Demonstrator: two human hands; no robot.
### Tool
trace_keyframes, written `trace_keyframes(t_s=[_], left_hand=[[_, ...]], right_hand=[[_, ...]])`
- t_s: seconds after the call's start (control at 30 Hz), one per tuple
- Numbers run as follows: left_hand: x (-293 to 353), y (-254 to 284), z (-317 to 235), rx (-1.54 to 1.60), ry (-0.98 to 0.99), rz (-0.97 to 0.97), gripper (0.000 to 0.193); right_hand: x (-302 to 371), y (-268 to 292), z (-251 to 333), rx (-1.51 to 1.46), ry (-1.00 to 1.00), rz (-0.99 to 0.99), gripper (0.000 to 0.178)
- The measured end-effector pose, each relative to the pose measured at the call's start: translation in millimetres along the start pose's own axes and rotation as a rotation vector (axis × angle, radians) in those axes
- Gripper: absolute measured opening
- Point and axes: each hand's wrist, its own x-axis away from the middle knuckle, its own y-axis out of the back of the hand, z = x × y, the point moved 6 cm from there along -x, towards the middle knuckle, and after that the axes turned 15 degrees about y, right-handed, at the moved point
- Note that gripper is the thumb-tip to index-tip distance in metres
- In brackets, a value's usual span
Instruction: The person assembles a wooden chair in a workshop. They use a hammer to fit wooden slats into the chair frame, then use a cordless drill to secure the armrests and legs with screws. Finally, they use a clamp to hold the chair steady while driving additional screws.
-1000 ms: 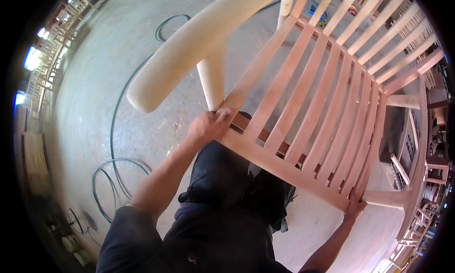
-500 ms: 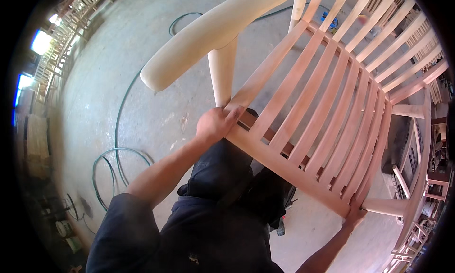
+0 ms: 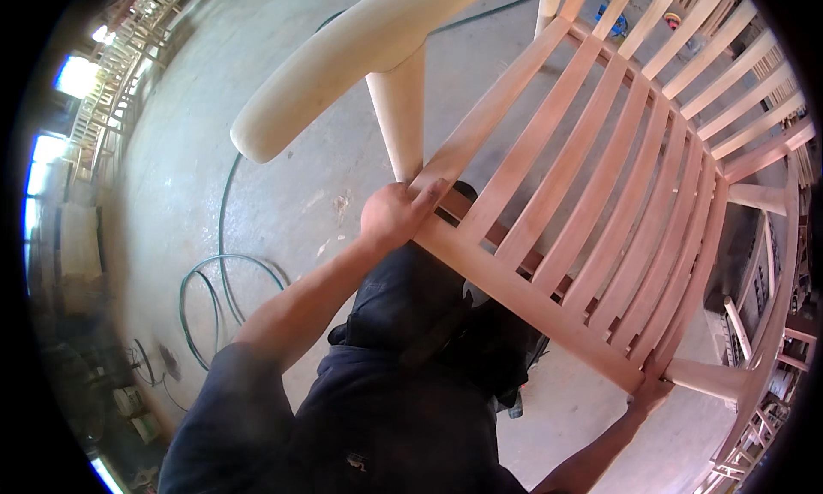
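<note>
A wooden armchair (image 3: pixel 514 290) with a slatted seat and slatted back takes up the right half of the view. Pale armrests stand on posts at either side; the left armrest (image 3: pixel 343 61) curves thickly toward me. My left hand (image 3: pixel 399 213) is wrapped round the front left corner of the seat frame, thumb on top, just below the armrest post (image 3: pixel 401 117). At the front right corner my right hand (image 3: pixel 649 393) grips the frame beside the right post (image 3: pixel 707 378). The undersides of both grips are hidden. The chair looks tilted, above my knees.
A green hose (image 3: pixel 221 258) lies in loops on the concrete floor (image 3: pixel 171 151) to the left. Rows of wooden chairs (image 3: pixel 107 121) line the far left. More wooden furniture parts (image 3: pixel 759 434) stand along the right edge. A small blue item (image 3: pixel 610 21) lies beyond the chair.
The chair has shifted slightly to the right in view, both hands keeping their hold. The left armrest's near end appears farther left.
</note>
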Motion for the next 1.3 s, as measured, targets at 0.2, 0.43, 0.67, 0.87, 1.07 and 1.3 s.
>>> trace_keyframes(t_s=[0.2, 0.43, 0.67, 0.87, 1.07, 1.3], left_hand=[[-2.4, 5.8, -5.9, -0.023, -0.059, 0.015, 0.075], [72.0, 67.3, -12.9, 0.172, -0.778, -0.368, 0.038], [95.1, 83.2, -70.0, 0.817, -1.255, -0.029, 0.051], [72.6, 68.9, -74.9, 0.678, -1.315, -0.090, 0.041], [74.5, 44.2, -87.6, 0.581, -1.340, -0.394, 0.040], [62.6, 37.5, -86.7, 0.654, -1.295, -0.400, 0.038]], right_hand=[[-4.9, 0.1, -2.8, 0.020, 0.035, -0.021, 0.075], [-3.5, 0.7, -6.5, -0.035, 0.050, -0.031, 0.074], [-7.8, -2.6, -5.7, -0.105, 0.050, 0.058, 0.057], [-10.9, -3.2, 2.1, -0.020, 0.018, 0.038, 0.054], [-8.6, 3.1, -19.6, -0.041, 0.006, 0.051, 0.057], [-5.7, 7.7, -18.7, 0.057, -0.072, 0.031, 0.054]])
